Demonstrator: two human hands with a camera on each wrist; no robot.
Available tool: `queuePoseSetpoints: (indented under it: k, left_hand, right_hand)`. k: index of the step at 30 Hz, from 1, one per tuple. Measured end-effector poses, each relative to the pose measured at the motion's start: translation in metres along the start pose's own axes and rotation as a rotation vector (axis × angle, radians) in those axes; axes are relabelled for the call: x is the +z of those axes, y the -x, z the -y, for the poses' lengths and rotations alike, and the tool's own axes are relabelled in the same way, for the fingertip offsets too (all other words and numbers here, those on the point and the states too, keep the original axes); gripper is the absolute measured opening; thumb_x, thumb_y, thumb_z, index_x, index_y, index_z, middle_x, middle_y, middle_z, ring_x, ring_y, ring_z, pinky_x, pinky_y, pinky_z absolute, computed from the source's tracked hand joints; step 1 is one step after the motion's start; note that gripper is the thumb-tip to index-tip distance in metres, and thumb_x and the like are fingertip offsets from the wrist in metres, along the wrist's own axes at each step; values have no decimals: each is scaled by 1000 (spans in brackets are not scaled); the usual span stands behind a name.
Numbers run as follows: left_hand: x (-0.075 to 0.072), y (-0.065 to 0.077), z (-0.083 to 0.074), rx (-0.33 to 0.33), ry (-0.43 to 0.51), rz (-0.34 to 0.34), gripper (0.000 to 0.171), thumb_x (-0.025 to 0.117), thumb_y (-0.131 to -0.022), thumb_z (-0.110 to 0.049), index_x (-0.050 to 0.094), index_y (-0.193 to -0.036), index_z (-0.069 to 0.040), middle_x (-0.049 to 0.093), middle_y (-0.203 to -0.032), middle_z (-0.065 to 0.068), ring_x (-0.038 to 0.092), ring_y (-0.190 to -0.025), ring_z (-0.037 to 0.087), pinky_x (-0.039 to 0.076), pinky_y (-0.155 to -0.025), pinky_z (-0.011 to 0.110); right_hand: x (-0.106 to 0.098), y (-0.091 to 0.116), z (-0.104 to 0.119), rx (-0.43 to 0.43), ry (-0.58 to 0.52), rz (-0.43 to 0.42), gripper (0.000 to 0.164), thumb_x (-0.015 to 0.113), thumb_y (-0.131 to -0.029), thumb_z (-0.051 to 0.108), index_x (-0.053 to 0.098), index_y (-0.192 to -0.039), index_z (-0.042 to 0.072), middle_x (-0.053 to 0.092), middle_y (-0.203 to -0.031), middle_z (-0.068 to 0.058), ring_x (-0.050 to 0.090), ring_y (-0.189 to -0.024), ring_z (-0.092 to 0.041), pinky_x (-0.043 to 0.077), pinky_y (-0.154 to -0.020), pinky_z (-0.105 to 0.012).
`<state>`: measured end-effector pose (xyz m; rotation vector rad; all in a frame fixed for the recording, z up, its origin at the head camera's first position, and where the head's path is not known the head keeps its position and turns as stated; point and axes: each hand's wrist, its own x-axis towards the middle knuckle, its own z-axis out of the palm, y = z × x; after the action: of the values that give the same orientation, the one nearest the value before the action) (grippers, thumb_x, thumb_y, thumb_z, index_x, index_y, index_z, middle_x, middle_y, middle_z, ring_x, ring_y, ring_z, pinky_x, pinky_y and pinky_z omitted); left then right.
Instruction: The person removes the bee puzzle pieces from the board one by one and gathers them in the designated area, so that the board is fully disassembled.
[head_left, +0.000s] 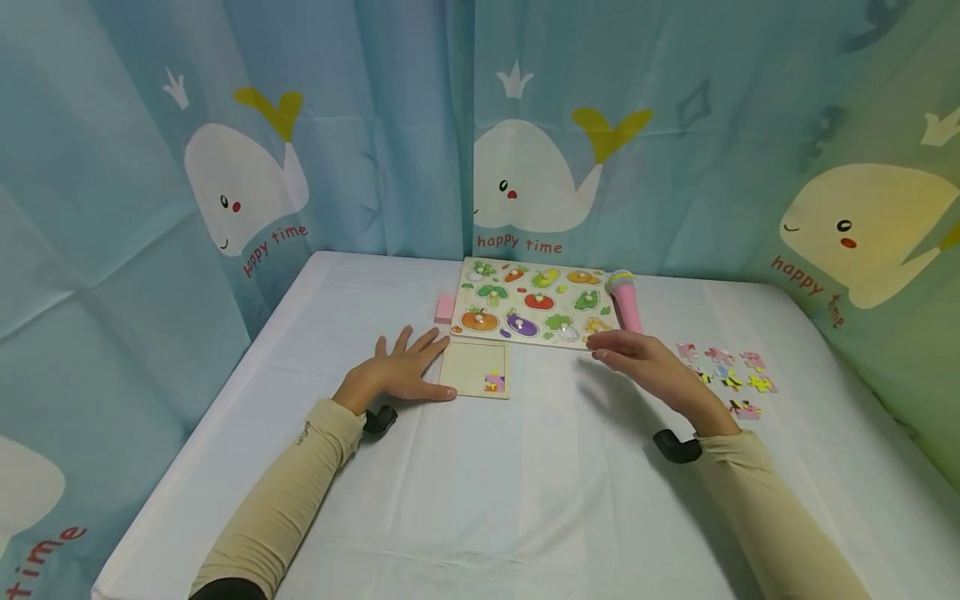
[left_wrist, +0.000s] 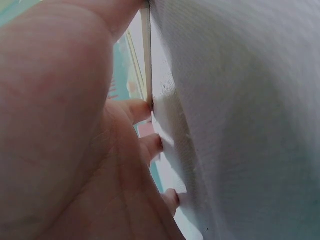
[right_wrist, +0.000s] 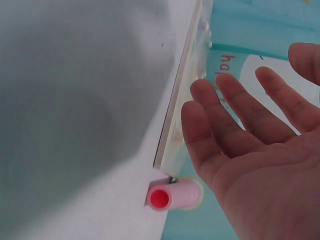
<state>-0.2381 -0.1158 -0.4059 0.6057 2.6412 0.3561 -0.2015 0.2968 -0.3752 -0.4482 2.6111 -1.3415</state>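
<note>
My left hand [head_left: 405,367] lies spread at the left side of a small wooden puzzle tray [head_left: 465,367], its thumb and a fingertip at the tray's edge. One pink-and-yellow puzzle piece [head_left: 494,382] sits in the tray's lower right corner. In the left wrist view, fingertips [left_wrist: 142,111] touch down beside the tray's edge. My right hand [head_left: 648,367] hovers with nothing in it, fingers extended, near the right corner of a vegetable peg board [head_left: 540,302]. In the right wrist view its palm and fingers [right_wrist: 235,120] show bare, beside the board's edge.
Several loose puzzle pieces [head_left: 731,379] lie on the white-covered table [head_left: 480,492] at the right. A pink toy microphone [head_left: 627,304] stands by the board's right edge. A pink block [head_left: 445,309] is left of the board. Whale-print curtains [head_left: 405,133] hang behind the table.
</note>
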Motion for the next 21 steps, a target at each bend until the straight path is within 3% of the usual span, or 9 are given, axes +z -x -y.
queuePoseSetpoints:
  k: [8, 21]
  left_hand:
    - [-1, -1, 0, 2, 1, 5, 106, 63, -97, -69, 10, -175, -20, -2, -180, 7, -12, -161, 45, -7, -120, 76]
    - [1, -1, 1, -2, 5, 6, 107, 64, -96, -68, 10, -175, -20, -2, -180, 7, -12, -161, 45, -8, -120, 76]
  right_hand:
    - [11, -11, 3, -41, -45, 17, 38, 63, -109, 14, 63, -142, -5, 65, -138, -23, 64, -124, -32, 50, -96, -19]
    - [34, -28, 14, -94, -48, 59, 38, 68, -105, 11, 65, -139, -6, 67, -134, -22, 66, -123, -36, 53, -95, -21]
